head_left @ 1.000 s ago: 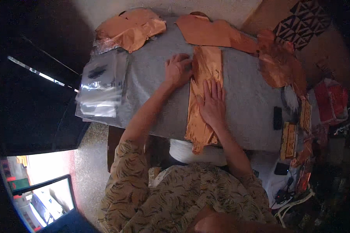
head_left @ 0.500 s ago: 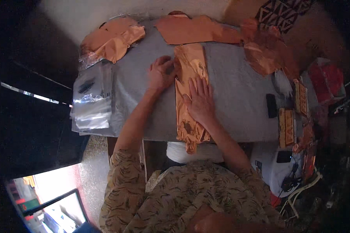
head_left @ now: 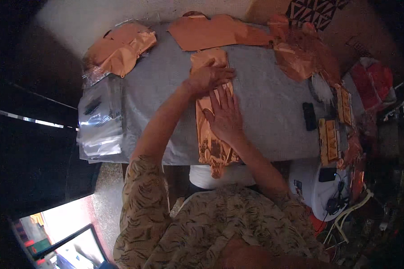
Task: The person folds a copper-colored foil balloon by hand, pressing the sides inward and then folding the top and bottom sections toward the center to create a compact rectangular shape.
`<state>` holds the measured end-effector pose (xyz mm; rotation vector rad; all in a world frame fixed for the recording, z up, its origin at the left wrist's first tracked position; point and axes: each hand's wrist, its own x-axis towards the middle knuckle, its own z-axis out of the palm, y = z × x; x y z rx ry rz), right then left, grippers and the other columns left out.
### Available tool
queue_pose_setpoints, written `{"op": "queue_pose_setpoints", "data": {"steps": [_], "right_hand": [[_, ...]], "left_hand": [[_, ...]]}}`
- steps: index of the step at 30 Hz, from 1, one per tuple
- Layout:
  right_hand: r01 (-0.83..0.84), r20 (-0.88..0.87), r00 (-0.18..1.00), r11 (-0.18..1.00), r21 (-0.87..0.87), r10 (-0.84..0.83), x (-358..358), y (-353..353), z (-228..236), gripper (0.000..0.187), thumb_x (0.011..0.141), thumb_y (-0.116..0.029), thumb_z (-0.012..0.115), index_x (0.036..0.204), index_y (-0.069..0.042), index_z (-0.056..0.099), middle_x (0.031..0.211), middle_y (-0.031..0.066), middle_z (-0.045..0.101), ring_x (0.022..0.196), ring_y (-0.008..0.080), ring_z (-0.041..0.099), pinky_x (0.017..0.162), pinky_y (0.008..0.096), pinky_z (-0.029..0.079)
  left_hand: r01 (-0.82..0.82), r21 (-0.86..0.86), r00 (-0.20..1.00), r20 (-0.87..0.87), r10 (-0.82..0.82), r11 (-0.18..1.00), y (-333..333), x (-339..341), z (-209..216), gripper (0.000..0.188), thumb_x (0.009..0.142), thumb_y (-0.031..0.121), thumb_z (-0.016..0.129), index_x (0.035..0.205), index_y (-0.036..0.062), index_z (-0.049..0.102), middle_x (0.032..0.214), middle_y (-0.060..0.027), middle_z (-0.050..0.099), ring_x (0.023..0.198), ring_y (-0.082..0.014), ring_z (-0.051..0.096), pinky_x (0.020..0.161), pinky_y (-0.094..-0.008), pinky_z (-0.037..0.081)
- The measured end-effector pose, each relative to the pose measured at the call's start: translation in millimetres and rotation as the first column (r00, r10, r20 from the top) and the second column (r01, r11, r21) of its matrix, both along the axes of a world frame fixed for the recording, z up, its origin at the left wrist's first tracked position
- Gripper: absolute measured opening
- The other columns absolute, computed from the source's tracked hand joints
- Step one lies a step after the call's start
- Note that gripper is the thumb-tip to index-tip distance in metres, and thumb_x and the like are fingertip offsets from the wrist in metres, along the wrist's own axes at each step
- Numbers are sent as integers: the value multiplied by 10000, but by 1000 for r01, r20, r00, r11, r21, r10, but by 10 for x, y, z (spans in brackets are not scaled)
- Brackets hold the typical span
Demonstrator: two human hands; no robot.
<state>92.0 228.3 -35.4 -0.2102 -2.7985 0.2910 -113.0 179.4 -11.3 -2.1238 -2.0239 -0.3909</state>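
A rose-gold foil balloon (head_left: 205,134), folded into a long strip, lies lengthwise before me, its knobbly near end hanging past the table's edge. My right hand (head_left: 225,116) rests flat on the middle of the strip, fingers spread and pointing away from me. Just beyond it, my left hand (head_left: 208,77) lies across the upper part with its fingers stretched to the right, hiding some of the foil. Both palms press on the balloon; neither hand grips it.
More flat foil balloons lie at the back left (head_left: 121,51), back middle (head_left: 211,33) and back right (head_left: 296,58). Clear plastic bags (head_left: 101,121) are piled on the left. A black object (head_left: 309,116) and yellow boxes (head_left: 328,141) sit right, on the grey-covered table (head_left: 274,107).
My left hand has moved from the strip's left edge to the right, onto its upper part, and its curled fingers have stretched out. My right hand stays flat on the foil.
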Motion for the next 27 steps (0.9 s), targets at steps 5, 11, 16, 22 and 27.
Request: {"op": "queue_pose_setpoints", "data": {"steps": [5,11,16,22,27], "right_hand": [[-12,43,999,1000,2,12,49,86,6,701,1057,-459,500,1610,-64,326,1674,221,261,1560,391,231,1256,562,182],[-371,127,918,927,-57,375,380,105,197,722,1050,-471,503,1619,-81,289,1671,189,281,1551,383,253,1253,560,194],[-557,272,747,795,-241,606,969,-84,368,703,1035,-438,556,1595,-75,336,1680,129,298,1566,323,248,1263,528,216],[-468,167,625,537,-702,763,1463,97,260,511,1043,-301,582,1481,-44,528,1613,143,432,1518,312,369,1244,463,288],[-355,-92,933,856,-374,347,877,880,396,519,875,46,529,1356,-102,655,1448,129,578,1288,344,565,1093,466,417]], "left_hand": [[-38,-27,979,201,43,999,155,-41,-138,466,1089,393,465,1506,197,530,1635,23,424,1522,-279,363,1256,-549,202],[-29,-12,998,50,30,1000,213,-100,-254,490,1117,417,381,1554,218,478,1659,30,389,1535,-274,339,1265,-530,190],[-30,37,999,46,28,999,139,-115,-299,500,1113,441,378,1541,212,501,1650,45,401,1544,-260,318,1282,-506,179],[-55,-48,990,124,61,997,153,-27,-120,524,1104,472,385,1556,223,481,1658,44,387,1542,-257,315,1282,-496,180],[-59,5,996,71,58,998,145,-41,-164,505,1103,443,407,1553,226,481,1640,39,415,1532,-254,329,1276,-487,190]]}}
